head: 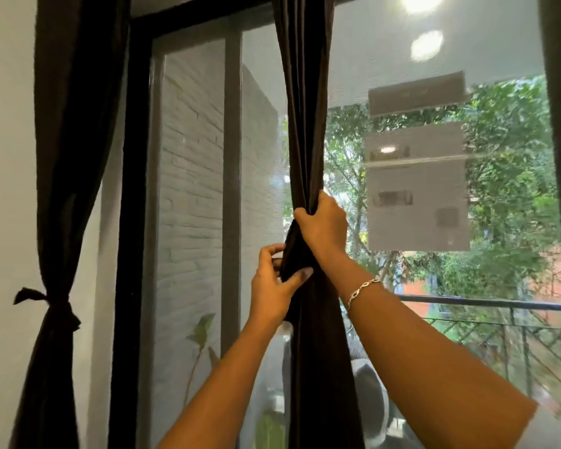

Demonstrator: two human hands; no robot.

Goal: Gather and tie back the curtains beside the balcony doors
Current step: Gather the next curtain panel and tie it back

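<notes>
R hand [324, 223], w/ thin silver chain bracelet [361, 288] on the wrist, is clenched round the dark brown fabric middle curtain [305, 124]. It squeezes the pleats into one tight rope in front of the grey-framed glass balcony door [434, 53], prob. so the gather can't spread while a tie goes on. L hand [271, 291] sits just below, fingers curled round the bundle's left edge, thumb pressed across the front; whether it has a tie strip in it, can't tell. Dark brown fabric left curtain [65, 157] hangs by the plain white wall [4, 157], already cinched w/ a knotted dark fabric tie [57, 307]. So approx halfway: one done, this one gathered, not yet tied.
</notes>
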